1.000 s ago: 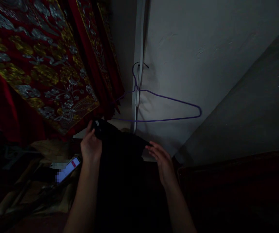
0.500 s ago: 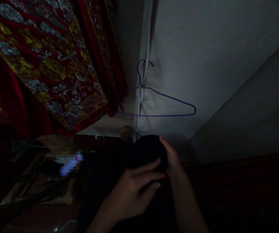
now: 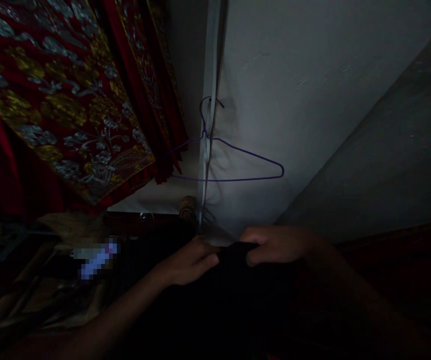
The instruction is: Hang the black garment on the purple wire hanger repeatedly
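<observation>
A black cloth [image 3: 219,300], its kind of garment lost in the dark, spreads across the lower middle of the view. My left hand [image 3: 191,260] grips its upper edge, thumb on the near side and fingers mostly hidden. To the right, my right hand [image 3: 275,244] pinches the same edge between thumb and bent fingers. Just above both hands, a thin purple wire hanger [image 3: 245,149] hangs by its hook against the wall, with nothing on it; its left end goes behind red fabric.
A red cloth with gold and silver embroidery [image 3: 65,110] hangs at the upper left. A pale strip [image 3: 212,65] runs up the white wall [image 3: 294,100]. At the lower left stands wooden furniture [image 3: 95,300] with a blurred-out blue item [image 3: 97,260] near it.
My hands have moved apart: the left went left and up, the right turned inward. The cloth's upper edge is now stretched between them. The whole view has shifted slightly.
</observation>
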### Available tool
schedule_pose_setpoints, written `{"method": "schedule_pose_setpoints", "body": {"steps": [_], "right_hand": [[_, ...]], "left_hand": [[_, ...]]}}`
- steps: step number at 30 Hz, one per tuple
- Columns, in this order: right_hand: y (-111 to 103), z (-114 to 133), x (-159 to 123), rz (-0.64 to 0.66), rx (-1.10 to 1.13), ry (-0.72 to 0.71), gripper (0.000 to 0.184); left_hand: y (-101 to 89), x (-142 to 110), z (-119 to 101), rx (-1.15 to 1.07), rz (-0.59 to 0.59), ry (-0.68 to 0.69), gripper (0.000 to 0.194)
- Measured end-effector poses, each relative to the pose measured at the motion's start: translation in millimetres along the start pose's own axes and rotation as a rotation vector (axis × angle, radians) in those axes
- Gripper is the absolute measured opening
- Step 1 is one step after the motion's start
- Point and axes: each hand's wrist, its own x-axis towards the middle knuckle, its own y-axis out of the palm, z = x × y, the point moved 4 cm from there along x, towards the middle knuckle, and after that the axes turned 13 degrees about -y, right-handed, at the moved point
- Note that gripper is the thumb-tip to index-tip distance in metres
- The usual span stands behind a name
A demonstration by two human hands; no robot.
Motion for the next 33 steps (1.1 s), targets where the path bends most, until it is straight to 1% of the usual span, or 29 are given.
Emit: {"method": "schedule_pose_setpoints", "body": {"steps": [2, 3, 4, 6, 8, 10, 12, 14, 16, 18, 19, 20, 21, 23, 24, 26, 28, 30, 31, 32, 33], "right_hand": [[-9.9, 12.3, -12.1, 0.084, -0.098, 0.016, 0.018], [-15.5, 19.8, -17.3, 0.097, -0.142, 0.005, 0.022], [-21.9, 27.9, -20.8, 0.08, -0.189, -0.028, 0.026], [-36.7, 43.0, -20.5, -0.042, -0.287, -0.158, 0.031], [-51.7, 50.2, -9.2, -0.225, -0.352, -0.317, 0.038], [-64.9, 45.0, 12.2, -0.421, -0.354, -0.426, 0.048], [-73.8, 30.9, 38.0, -0.585, -0.3, -0.447, 0.054], [-75.8, 16.7, 60.0, -0.668, -0.221, -0.408, 0.053], [-72.2, 10.5, 71.1, -0.676, -0.157, -0.376, 0.049], [-67.5, 13.7, 69.7, -0.667, -0.148, -0.385, 0.046], [-65.9, 17.2, 65.9, -0.666, -0.162, -0.391, 0.046], [-65.4, 20.6, 61.6, -0.668, -0.179, -0.388, 0.047], [-66.0, 22.9, 57.6, -0.674, -0.193, -0.376, 0.048], [-70.6, 22.8, 53.1, -0.699, -0.213, -0.347, 0.049], [-74.4, 20.0, 53.0, -0.724, -0.22, -0.341, 0.048], [-82.6, 10.0, 57.2, -0.775, -0.248, -0.354, 0.039], [-89.3, -2.6, 63.7, -0.813, -0.297, -0.405, 0.027], [-93.9, -13.1, 66.6, -0.845, -0.362, -0.475, 0.021], [-95.5, -16.7, 65.5, -0.854, -0.395, -0.504, 0.021], [-97.0, -19.1, 62.8, -0.85, -0.426, -0.522, 0.023], [-98.5, -20.1, 58.6, -0.833, -0.452, -0.528, 0.024]], "left_hand": [[-14.2, -6.7, 13.7, 0.208, -0.045, -0.118, 0.071], [-23.5, -10.7, 21.6, 0.274, -0.069, -0.184, 0.067], [-32.7, -15.2, 29.6, 0.313, -0.086, -0.243, 0.063], [-47.6, -25.4, 41.9, 0.308, -0.115, -0.304, 0.055], [-55.0, -36.1, 45.5, 0.221, -0.142, -0.272, 0.047], [-54.6, -45.7, 41.9, 0.061, -0.144, -0.222, 0.04], [-49.3, -51.6, 36.6, -0.101, -0.146, -0.226, 0.033], [-42.2, -51.2, 34.4, -0.198, -0.171, -0.265, 0.032], [-36.0, -43.6, 36.1, -0.239, -0.22, -0.263, 0.049], [-30.2, -30.6, 41.6, -0.271, -0.256, -0.215, 0.07], [-27.0, -23.1, 45.4, -0.283, -0.261, -0.192, 0.076], [-23.3, -15.5, 49.6, -0.286, -0.254, -0.182, 0.076], [-18.8, -8.5, 54.3, -0.283, -0.236, -0.192, 0.07], [-9.1, 1.6, 63.4, -0.276, -0.183, -0.248, 0.048], [-5.1, 4.0, 67.3, -0.29, -0.166, -0.274, 0.04], [-1.0, 2.3, 74.0, -0.386, -0.17, -0.321, 0.036], [-5.2, -8.2, 81.6, -0.539, -0.255, -0.392, 0.039], [-17.2, -25.7, 89.2, -0.652, -0.38, -0.493, 0.046], [-25.8, -35.7, 91.4, -0.664, -0.435, -0.535, 0.05], [-35.5, -45.2, 91.8, -0.633, -0.462, -0.564, 0.052], [-45.3, -53.1, 90.3, -0.557, -0.437, -0.579, 0.053]]}}
